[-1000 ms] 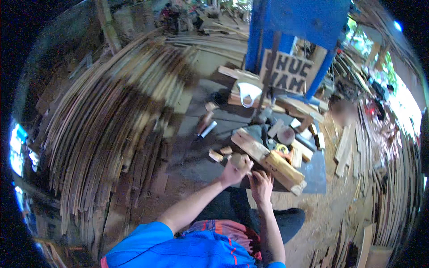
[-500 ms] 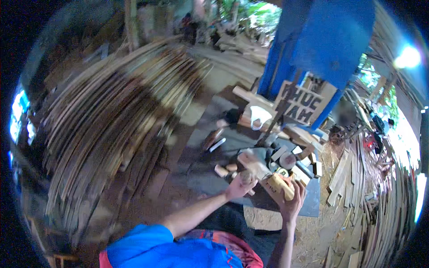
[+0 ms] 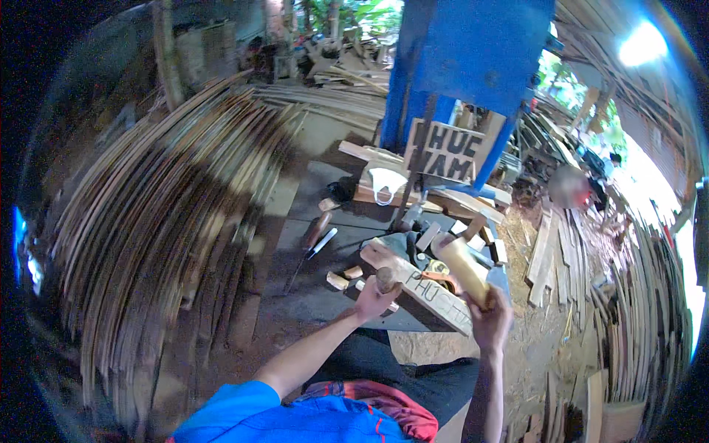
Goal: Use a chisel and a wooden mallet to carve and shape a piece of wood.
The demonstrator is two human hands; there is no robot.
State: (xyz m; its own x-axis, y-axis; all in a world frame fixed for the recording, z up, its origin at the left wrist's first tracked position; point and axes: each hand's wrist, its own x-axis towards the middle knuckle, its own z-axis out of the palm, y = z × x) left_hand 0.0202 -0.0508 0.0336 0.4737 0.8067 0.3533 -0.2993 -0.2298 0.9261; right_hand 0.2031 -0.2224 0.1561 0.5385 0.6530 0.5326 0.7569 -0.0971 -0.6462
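My left hand [image 3: 375, 301] is closed around an upright tool whose round wooden handle end [image 3: 385, 277] shows above the fist; its lower part is hidden. It stands against a long wooden board [image 3: 413, 279] with dark lettering, lying aslant on the dark worktable [image 3: 295, 258]. In my right hand [image 3: 492, 321] is a thick pale wooden mallet [image 3: 467, 272], gripped at its near end and raised over the board's right part. Beyond the board lie an orange object [image 3: 441, 280] and several small wood blocks [image 3: 428, 236]. Two wood offcuts [image 3: 337, 280] rest left of my left hand.
A brown-handled tool [image 3: 317, 230] and a white marker [image 3: 323, 242] lie on the table's left. A lettered sign [image 3: 447, 151] leans by a tall blue machine [image 3: 473, 59]. Long wood strips [image 3: 162, 221] fill the left; planks [image 3: 546, 251] lie right. A person [image 3: 572, 188] is farther back.
The mallet has risen from low over the board, its far end now pointing up and away. My view has turned right, so the scene sits farther left. My left hand keeps its grip.
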